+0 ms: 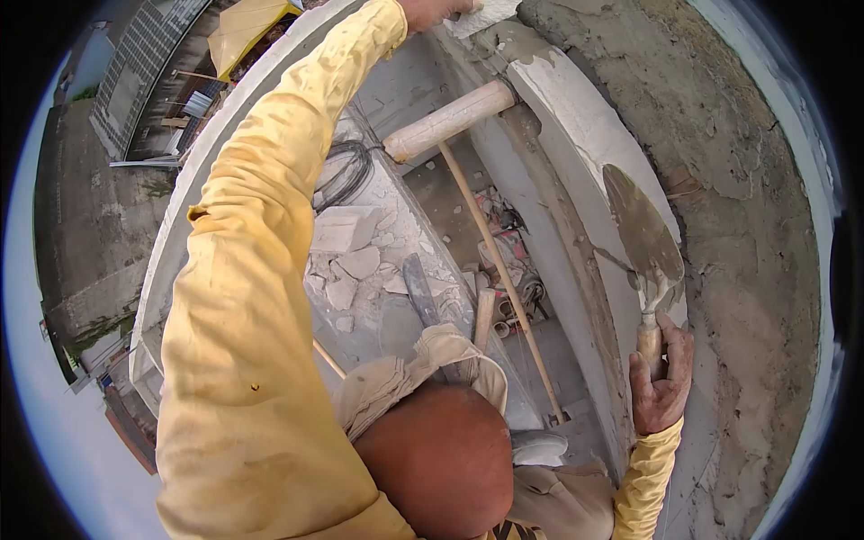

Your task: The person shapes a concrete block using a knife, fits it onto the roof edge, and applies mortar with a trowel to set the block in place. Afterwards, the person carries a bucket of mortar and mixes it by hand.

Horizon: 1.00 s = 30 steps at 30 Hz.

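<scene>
In the head view my right hand (661,378) is wrapped round the wooden handle of a trowel (641,225). Grey mortar coats the trowel's blade, which points up and away over the pale wall edge (585,126). My left arm, in a yellow sleeve, stretches to the top of the view, where my left hand (436,13) is partly cut off by the frame edge. Its fingers reach to a white, rough piece (483,16) lying at the top of the wall; whether they grip it is unclear.
Rough mortared surface (738,225) runs along the right. A round wooden post (450,120) spans the gap, with a thin pole (504,274) slanting below it. Broken chunks (346,229) and coiled cable (349,173) lie on a ledge. Tools sit far below.
</scene>
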Available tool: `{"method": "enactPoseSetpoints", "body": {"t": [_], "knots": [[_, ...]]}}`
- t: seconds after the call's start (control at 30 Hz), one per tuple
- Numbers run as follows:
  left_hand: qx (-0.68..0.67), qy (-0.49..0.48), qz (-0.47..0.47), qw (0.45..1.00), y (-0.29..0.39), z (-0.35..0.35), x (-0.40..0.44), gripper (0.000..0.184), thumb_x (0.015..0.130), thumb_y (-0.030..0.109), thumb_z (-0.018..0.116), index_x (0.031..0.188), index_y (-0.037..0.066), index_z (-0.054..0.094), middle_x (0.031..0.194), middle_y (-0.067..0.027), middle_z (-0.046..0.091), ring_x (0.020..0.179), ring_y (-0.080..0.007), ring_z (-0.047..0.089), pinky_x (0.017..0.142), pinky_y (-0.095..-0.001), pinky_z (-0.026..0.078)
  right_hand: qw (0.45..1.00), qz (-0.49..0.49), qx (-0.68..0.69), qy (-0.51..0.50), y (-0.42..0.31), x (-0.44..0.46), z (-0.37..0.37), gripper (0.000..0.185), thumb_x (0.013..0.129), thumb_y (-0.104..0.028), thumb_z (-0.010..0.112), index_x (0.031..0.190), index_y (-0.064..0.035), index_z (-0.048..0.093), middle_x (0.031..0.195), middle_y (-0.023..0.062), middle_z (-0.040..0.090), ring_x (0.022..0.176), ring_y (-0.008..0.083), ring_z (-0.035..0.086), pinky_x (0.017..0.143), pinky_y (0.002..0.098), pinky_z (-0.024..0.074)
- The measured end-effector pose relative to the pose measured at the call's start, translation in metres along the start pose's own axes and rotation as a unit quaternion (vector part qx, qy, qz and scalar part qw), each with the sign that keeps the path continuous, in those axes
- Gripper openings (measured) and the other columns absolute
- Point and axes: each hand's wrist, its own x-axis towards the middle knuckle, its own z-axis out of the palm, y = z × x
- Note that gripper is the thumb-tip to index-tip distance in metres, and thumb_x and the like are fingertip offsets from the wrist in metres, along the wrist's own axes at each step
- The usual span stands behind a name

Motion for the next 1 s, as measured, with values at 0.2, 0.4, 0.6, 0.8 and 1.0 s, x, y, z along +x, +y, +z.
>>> {"method": "enactPoseSetpoints", "body": {"t": [0.2,0.4,0.6,0.8,1.0], "knots": [[-0.186,-0.195,-0.107,0.957,0.022,-0.049,-0.201,0.017,0.088,0.019,0.074,0.094,0.006,0.066,0.083,0.0033,0.062,0.075,-0.0050,0.054,0.067,-0.0228,0.043,1.000,0.011,0.009,-0.013,0.009,0.005,0.008,0.054,0.080,-0.008,0.068,0.132,-0.0007,0.057,0.110,0.0160,0.057,0.101,0.0304,0.055,0.094,0.0385,0.0442],[-0.263,-0.232,-0.266,0.898,0.004,0.000,-0.357,0.021,0.088,0.015,0.074,0.102,0.001,0.067,0.087,0.0012,0.067,0.077,-0.0061,0.057,0.070,-0.0237,0.046,0.999,-0.031,0.006,-0.027,0.011,0.014,0.012,0.054,0.080,-0.005,0.066,0.132,0.0002,0.057,0.112,0.0173,0.058,0.103,0.0315,0.056,0.097,0.0386,0.0435],[-0.256,-0.045,-0.433,0.863,-0.027,0.078,-0.428,0.023,0.088,0.021,0.071,0.100,0.000,0.070,0.078,-0.0005,0.067,0.070,-0.0111,0.059,0.072,-0.0292,0.050,0.998,-0.055,0.009,-0.033,0.009,0.016,0.013,0.055,0.079,-0.003,0.065,0.133,0.0005,0.057,0.113,0.0177,0.058,0.104,0.0315,0.056,0.098,0.0384,0.0434],[-0.007,0.041,-0.370,0.928,-0.078,0.139,-0.487,0.063,0.078,0.026,0.079,0.130,0.001,0.054,0.126,-0.0191,0.058,0.114,-0.0284,0.059,0.095,-0.0387,0.050,0.997,-0.050,0.043,-0.033,0.018,0.012,0.014,0.056,0.079,-0.001,0.064,0.134,0.0014,0.056,0.113,0.0179,0.057,0.104,0.0312,0.056,0.097,0.0386,0.0435],[-0.045,0.003,-0.415,0.909,-0.057,0.126,-0.469,0.066,0.079,0.032,0.080,0.131,-0.001,0.054,0.121,-0.0200,0.061,0.109,-0.0309,0.062,0.094,-0.0396,0.050,0.996,-0.067,0.041,-0.038,0.028,0.010,0.016,0.056,0.080,-0.003,0.064,0.135,0.0017,0.055,0.111,0.0184,0.057,0.102,0.0323,0.055,0.095,0.0402,0.0438]]}}
